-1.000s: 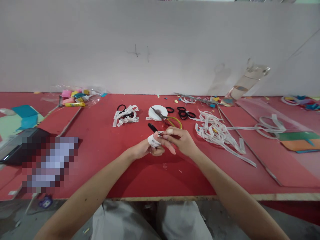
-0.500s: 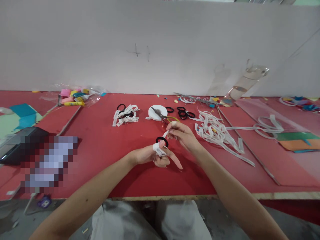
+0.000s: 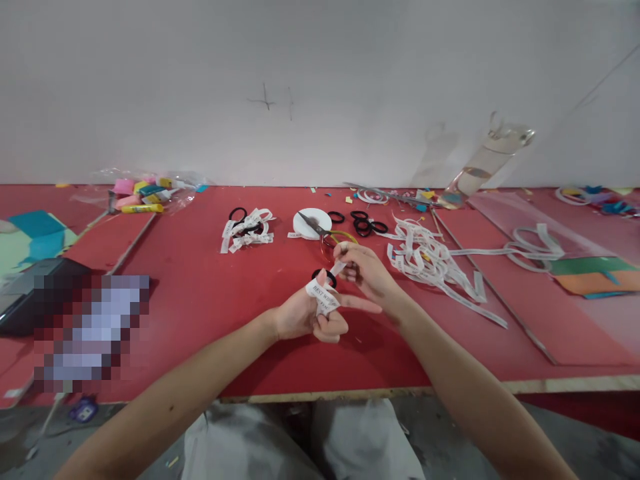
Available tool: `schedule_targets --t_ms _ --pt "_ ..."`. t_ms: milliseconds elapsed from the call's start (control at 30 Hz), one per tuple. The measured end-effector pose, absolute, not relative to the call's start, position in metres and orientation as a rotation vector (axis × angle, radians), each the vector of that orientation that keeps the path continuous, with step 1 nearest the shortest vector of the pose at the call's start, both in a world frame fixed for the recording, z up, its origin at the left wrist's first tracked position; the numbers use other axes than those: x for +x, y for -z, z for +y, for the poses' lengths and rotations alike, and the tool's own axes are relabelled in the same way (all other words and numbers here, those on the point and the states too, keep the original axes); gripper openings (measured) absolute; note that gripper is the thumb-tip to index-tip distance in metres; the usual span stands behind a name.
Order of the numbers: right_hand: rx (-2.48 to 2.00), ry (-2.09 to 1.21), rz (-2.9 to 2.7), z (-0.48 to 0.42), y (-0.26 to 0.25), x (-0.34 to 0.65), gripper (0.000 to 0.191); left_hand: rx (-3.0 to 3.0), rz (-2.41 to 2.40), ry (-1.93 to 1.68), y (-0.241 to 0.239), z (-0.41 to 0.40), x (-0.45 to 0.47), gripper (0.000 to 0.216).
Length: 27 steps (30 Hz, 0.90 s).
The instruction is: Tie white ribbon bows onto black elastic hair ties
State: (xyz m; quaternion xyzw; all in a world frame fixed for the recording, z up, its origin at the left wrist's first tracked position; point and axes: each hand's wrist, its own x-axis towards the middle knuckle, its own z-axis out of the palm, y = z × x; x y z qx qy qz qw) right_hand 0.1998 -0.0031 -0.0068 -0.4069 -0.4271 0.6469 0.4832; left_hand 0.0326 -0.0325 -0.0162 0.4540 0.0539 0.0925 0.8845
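Observation:
A white printed ribbon (image 3: pixel 323 297) crosses over the thumb and fingers of my left hand (image 3: pixel 305 315), with its lettering facing up. Behind it, a black hair tie (image 3: pixel 331 279) shows partly beside the thumb. My left index finger sticks out to the right while the other fingers curl in. Between the pinched fingertips of my right hand (image 3: pixel 365 265) is one end of the ribbon, stretched up from the hair tie. Just beyond my right hand, scissors (image 3: pixel 323 232) with yellow handles lie across a white ribbon roll (image 3: pixel 311 221).
Hair ties with ribbon bows (image 3: pixel 249 229) lie left of the roll, loose black hair ties (image 3: pixel 367 224) right of it. A heap of cut ribbon (image 3: pixel 425 250) spreads farther right. A bottle (image 3: pixel 487 163) leans against the wall. A bag of glue tubes (image 3: pixel 145 193) lies back left.
My left hand has turned, and the ribbon now crosses the fingers with more lettering showing. The index finger has swung up to the right. My right hand keeps its pinch.

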Motion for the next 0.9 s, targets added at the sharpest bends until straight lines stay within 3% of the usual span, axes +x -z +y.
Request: schedule_targets --t_ms 100,333,533,900 --pt "-0.983 -1.518 -1.012 -0.002 0.006 0.199 0.005 0.906 0.171 -0.257 0.018 -0.036 0.036 0.093" --pt "-0.872 -1.209 -1.055 -0.006 0.006 0.197 0.016 0.931 0.256 -0.155 0.022 -0.04 0.04 0.097" --pt "-0.892 -1.193 -1.115 -0.009 0.004 0.197 0.032 0.911 0.231 -0.189 0.02 -0.039 0.037 0.089" --pt "-0.95 -1.006 -1.013 -0.021 -0.009 0.195 0.033 0.729 0.264 -0.409 0.016 -0.03 0.034 0.088"
